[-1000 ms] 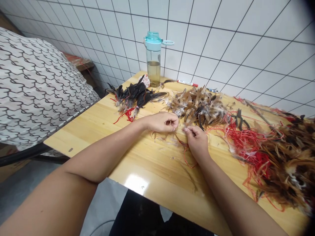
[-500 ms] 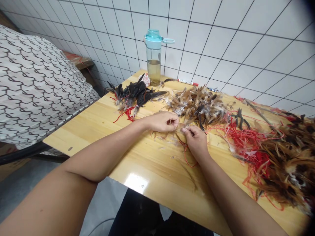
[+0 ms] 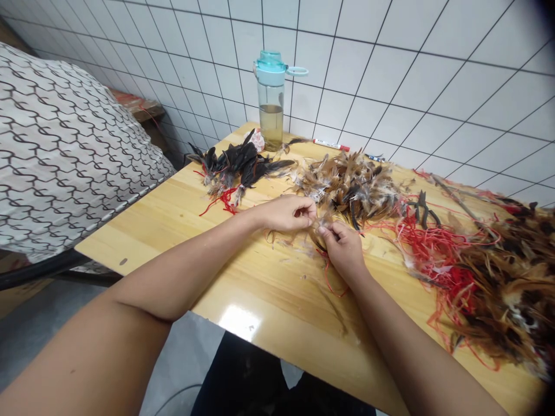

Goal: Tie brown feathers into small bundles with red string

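Note:
Over the middle of the wooden table, my hands meet at a small brown feather. My left hand is closed with curled fingers at the feather's left side. Thumb and forefinger of my right hand pinch the feather's lower end. Just behind them lies a pile of brown and white feathers. Beneath the right hand a red string trails on the wood, among loose bits of down. The exact fingertip contact is small and partly hidden.
Black feather bundles tied with red string lie at the back left, before a water bottle. A red marker rests near the tiled wall. To the right are pliers, tangled red string and a large brown feather heap.
The right hand has shifted slightly left and up, closer to the left hand. The feather between the fingers stands a little more upright. Everything else on the table looks the same.

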A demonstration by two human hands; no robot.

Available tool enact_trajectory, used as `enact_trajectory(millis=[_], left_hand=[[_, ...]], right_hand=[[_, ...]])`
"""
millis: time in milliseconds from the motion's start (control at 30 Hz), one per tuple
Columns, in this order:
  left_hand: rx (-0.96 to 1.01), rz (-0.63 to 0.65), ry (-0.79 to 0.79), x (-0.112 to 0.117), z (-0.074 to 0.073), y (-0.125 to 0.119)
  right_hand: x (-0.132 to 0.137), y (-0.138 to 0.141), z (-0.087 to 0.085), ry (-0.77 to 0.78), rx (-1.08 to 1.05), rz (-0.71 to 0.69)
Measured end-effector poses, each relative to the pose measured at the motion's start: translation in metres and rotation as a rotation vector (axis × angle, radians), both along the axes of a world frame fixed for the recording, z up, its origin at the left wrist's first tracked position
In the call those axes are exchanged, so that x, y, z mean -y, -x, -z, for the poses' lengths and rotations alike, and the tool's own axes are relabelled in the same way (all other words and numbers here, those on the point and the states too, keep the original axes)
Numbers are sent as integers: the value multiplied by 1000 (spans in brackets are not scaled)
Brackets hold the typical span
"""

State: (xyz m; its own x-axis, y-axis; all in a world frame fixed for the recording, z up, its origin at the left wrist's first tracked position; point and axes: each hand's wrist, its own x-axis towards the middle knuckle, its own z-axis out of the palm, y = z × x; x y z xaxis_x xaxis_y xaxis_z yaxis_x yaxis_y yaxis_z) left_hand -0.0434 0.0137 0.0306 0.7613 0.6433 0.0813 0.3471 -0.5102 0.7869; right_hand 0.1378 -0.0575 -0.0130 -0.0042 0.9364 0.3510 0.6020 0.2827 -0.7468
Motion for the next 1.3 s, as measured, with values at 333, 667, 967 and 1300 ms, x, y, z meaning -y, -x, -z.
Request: enact_trajectory(millis=[333, 667, 967, 1300], left_hand=[[-155, 17, -432, -11, 19, 3], [277, -320, 4, -6, 7, -4], [370, -273, 348, 17, 18, -27], [303, -314, 82, 20, 22, -29]], right_hand=[[1, 2, -4, 134, -208, 117], [0, -2, -1, 99, -188, 190], [-1, -2, 1, 19, -96, 128], [-2, -3, 5, 17, -54, 47]])
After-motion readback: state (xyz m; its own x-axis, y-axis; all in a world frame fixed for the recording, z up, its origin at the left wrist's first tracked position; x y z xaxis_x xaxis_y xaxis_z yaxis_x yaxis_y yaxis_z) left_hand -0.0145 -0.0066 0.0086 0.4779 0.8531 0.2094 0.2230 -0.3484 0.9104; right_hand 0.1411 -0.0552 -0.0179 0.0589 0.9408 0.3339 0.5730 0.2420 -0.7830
